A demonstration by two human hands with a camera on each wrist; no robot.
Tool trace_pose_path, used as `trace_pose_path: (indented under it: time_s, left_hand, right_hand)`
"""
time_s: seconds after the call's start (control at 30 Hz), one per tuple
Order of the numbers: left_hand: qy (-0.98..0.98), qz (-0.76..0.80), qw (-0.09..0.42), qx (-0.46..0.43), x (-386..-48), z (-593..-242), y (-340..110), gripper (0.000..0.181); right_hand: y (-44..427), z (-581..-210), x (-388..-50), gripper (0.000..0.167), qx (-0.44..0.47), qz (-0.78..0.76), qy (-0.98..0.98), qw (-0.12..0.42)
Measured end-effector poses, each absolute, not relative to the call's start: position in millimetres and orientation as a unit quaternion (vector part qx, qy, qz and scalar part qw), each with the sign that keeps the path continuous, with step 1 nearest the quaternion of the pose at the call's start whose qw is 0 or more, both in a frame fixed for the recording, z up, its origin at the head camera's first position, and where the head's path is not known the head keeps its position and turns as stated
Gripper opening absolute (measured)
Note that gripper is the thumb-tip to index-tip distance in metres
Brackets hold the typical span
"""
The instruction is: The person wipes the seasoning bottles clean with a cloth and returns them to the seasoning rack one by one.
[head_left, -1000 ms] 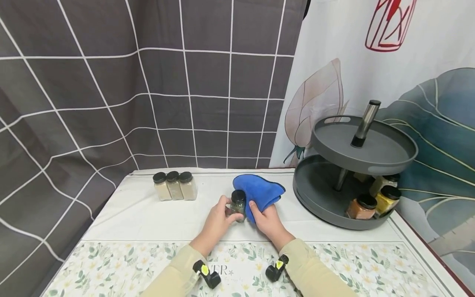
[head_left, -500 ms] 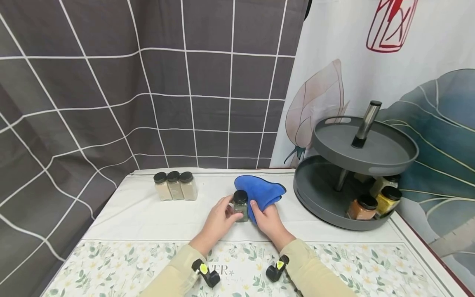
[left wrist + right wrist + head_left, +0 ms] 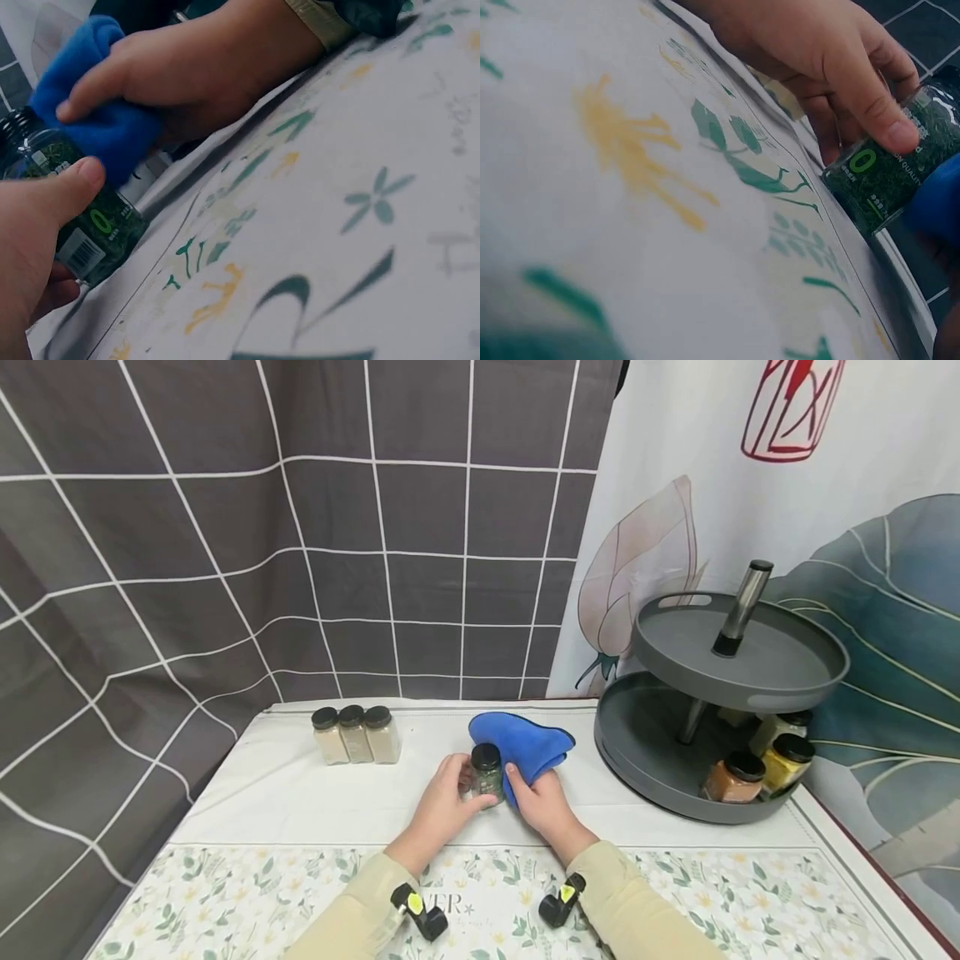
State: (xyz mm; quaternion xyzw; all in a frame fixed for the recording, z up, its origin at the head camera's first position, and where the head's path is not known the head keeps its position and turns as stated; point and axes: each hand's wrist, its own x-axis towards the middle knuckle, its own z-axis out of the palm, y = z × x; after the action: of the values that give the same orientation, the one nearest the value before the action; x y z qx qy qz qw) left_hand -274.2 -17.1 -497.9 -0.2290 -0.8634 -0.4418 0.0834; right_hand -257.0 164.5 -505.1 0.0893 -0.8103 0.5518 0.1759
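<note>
A small glass spice jar with a black lid and dark green dried herbs inside is gripped by my left hand, thumb in front and fingers behind. The jar's printed label and barcode show in the left wrist view. My right hand holds a blue cloth, with the thumb pressed on its near side. In both wrist views the cloth lies against the jar's side. The right fingers beneath the cloth are mostly hidden.
Three black-lidded jars of pale powder stand in a row at the back left. On the right is a grey two-tier turntable, with several jars on its lower tier, including an orange one and a yellow one. A floral mat covers the front.
The herb jar has shifted and turned slightly in my left hand. The blue cloth has moved a little beside it, while both forearms stay nearly in place.
</note>
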Motion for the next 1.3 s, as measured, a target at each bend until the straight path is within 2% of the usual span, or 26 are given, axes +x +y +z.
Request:
trace_pose_path:
  time_s: [0.13,0.23,0.33,0.43,0.57,0.7,0.8,0.93,1.03,1.17,1.3]
  left_hand:
    - [-0.865,-0.440,0.061,-0.235,-272.5,-497.3,-19.3,0.051]
    - [-0.863,-0.443,0.057,-0.236,-272.8,-497.6,-20.6,0.046]
    - [-0.865,-0.439,0.066,-0.234,-273.0,-498.8,-21.1,0.043]
    - [-0.867,-0.431,0.080,-0.239,-272.6,-499.2,-20.6,0.045]
    - [-0.866,-0.426,0.091,-0.244,-271.7,-497.6,-19.5,0.051]
    - [-0.869,-0.430,0.081,-0.231,-271.5,-497.2,-19.9,0.050]
    - [-0.870,-0.438,0.075,-0.214,-271.8,-497.9,-20.1,0.049]
    - [-0.876,-0.431,0.076,-0.204,-273.0,-497.2,-19.3,0.061]
    - [-0.884,-0.404,0.079,-0.223,-273.7,-496.6,-18.9,0.072]
    - [-0.889,-0.381,0.081,-0.240,-274.5,-498.7,-18.6,0.063]
    - [-0.887,-0.393,0.085,-0.228,-274.3,-499.5,-17.3,0.057]
  right_hand:
    - [165.4,-508.1,-258.6,0.044,0.067,0.528,-0.835,0.137]
    - [166.0,-505.7,-256.4,0.041,0.068,0.564,-0.808,0.155]
    - [166.0,-503.6,-254.0,0.040,0.086,0.600,-0.773,0.187]
    - [165.8,-504.1,-254.6,0.042,0.094,0.598,-0.771,0.197]
    - [165.2,-505.7,-258.4,0.042,0.072,0.555,-0.811,0.174]
    - [165.5,-506.8,-260.0,0.043,0.058,0.524,-0.838,0.139]
    - [165.8,-505.2,-257.8,0.044,0.074,0.544,-0.822,0.154]
    - [164.9,-502.4,-256.1,0.042,0.095,0.562,-0.801,0.185]
    - [164.3,-502.9,-257.0,0.043,0.080,0.545,-0.818,0.166]
    - [164.5,-504.9,-257.6,0.044,0.065,0.535,-0.831,0.138]
    - [164.8,-503.7,-255.4,0.042,0.080,0.576,-0.796,0.169]
